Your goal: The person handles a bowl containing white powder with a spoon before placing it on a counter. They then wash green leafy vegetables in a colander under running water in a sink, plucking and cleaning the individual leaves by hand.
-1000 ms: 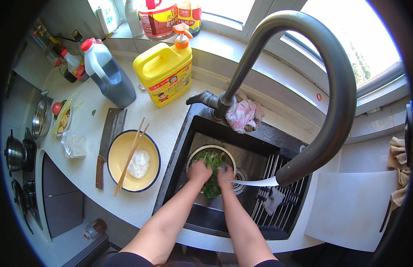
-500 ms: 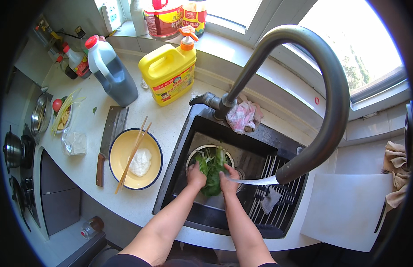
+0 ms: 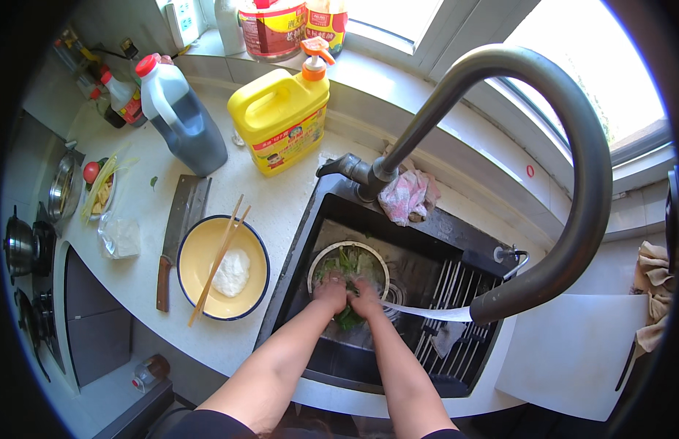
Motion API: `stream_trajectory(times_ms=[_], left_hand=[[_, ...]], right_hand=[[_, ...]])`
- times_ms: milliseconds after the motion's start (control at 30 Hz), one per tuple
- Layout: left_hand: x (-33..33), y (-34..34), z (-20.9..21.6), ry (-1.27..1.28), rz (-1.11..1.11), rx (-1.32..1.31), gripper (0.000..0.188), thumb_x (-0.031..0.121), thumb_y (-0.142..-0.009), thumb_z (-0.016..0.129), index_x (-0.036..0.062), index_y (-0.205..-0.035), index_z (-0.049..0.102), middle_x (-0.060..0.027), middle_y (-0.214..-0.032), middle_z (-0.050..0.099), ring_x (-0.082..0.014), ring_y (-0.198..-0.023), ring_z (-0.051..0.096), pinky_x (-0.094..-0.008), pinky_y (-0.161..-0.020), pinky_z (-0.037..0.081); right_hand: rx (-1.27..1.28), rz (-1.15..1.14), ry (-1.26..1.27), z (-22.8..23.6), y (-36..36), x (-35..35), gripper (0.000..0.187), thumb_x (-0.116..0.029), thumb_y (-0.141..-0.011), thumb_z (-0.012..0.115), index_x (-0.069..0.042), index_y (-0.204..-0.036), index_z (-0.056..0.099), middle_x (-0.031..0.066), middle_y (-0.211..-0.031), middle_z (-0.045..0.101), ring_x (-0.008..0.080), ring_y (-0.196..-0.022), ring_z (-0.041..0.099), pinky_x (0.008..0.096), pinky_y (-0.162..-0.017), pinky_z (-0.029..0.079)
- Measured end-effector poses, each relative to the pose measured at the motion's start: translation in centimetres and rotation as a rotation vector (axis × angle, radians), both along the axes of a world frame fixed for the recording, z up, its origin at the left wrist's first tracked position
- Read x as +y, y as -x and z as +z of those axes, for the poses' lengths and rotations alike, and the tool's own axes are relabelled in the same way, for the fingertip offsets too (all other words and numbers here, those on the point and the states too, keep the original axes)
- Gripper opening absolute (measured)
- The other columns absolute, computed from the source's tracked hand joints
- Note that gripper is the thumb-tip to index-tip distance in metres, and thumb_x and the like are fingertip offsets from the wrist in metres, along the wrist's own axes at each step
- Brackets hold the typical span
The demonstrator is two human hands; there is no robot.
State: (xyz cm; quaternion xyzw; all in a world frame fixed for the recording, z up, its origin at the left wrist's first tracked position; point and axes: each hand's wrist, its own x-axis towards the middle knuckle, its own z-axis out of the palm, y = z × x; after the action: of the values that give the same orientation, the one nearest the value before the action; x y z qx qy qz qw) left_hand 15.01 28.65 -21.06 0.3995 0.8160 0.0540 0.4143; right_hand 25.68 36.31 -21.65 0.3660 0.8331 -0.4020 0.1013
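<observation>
Both my hands are down in a round metal basin that stands in the dark sink. My left hand and my right hand are close together, closed around a bunch of leafy greens. Part of the bunch hangs over the basin's near rim, and other leaves lie in the water beyond my fingers. My fingertips are partly hidden by water and leaves. A stream of water runs sideways from the black faucet toward my right hand.
Left of the sink stand an enamel bowl with white powder, chopsticks across it, and a cleaver. Behind are a yellow pump jug and a dark-liquid jug. A rack spans the sink's right side; a white board lies beyond.
Both hands have lowered the greens from above the basin into its water and drawn closer together. The view has shifted slightly.
</observation>
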Motion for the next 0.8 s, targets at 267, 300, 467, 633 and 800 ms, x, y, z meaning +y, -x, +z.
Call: stream_trajectory(times_ms=[267, 300, 467, 633, 800], left_hand=[[1.2, -1.8, -2.0, -0.189, 0.748, 0.118, 0.048, 0.024, -0.074, 0.064, 0.0004, -0.114, 0.051, -0.0197, -0.112, 0.053, -0.0326, -0.105, 0.050, -0.0376, -0.087, 0.041], [1.0, -1.3, -2.1, -0.155, 0.791, -0.046, 0.047, 0.023, -0.075, 0.064, -0.0002, -0.114, 0.051, -0.0195, -0.110, 0.053, -0.0318, -0.104, 0.051, -0.0376, -0.086, 0.042], [0.8, 0.4, 3.9, -0.166, 1.034, -0.442, 0.031, 0.016, -0.080, 0.059, -0.0015, -0.106, 0.055, -0.0156, -0.099, 0.060, -0.0277, -0.091, 0.056, -0.0368, -0.077, 0.043], [-1.5, 0.5, 0.9, -0.210, 1.000, -0.279, 0.023, 0.012, -0.080, 0.057, 0.0002, -0.100, 0.058, -0.0159, -0.091, 0.061, -0.0267, -0.087, 0.057, -0.0370, -0.074, 0.042], [-1.2, -1.0, 4.0, -0.154, 0.701, 0.024, 0.057, 0.011, -0.079, 0.051, 0.0037, -0.131, 0.029, -0.0203, -0.132, 0.031, -0.0349, -0.119, 0.034, -0.0376, -0.098, 0.031]], right_hand=[[-0.122, -0.766, 0.056, -3.0, 1.5, -1.0, 0.043, -0.015, -0.072, 0.066, 0.006, -0.108, 0.052, 0.0212, -0.101, 0.058, 0.0306, -0.093, 0.056, 0.0355, -0.078, 0.044], [-0.076, -0.844, 0.131, -2.3, 1.8, -1.0, 0.044, -0.015, -0.072, 0.066, 0.006, -0.108, 0.053, 0.0203, -0.101, 0.059, 0.0295, -0.092, 0.057, 0.0351, -0.077, 0.044], [0.230, -1.016, 0.451, -1.5, -0.8, 1.0, 0.030, -0.012, -0.074, 0.066, 0.004, -0.099, 0.058, 0.0114, -0.085, 0.062, 0.0198, -0.073, 0.059, 0.0312, -0.066, 0.046], [0.381, -0.918, 0.408, 0.7, -2.0, 1.9, 0.039, -0.014, -0.072, 0.067, 0.003, -0.105, 0.057, 0.0126, -0.092, 0.062, 0.0187, -0.079, 0.057, 0.0302, -0.072, 0.044], [0.346, -0.579, 0.278, 2.6, -1.1, 2.0, 0.047, -0.024, -0.074, 0.064, 0.004, -0.110, 0.053, 0.0192, -0.097, 0.059, 0.0287, -0.087, 0.057, 0.0343, -0.078, 0.043]])
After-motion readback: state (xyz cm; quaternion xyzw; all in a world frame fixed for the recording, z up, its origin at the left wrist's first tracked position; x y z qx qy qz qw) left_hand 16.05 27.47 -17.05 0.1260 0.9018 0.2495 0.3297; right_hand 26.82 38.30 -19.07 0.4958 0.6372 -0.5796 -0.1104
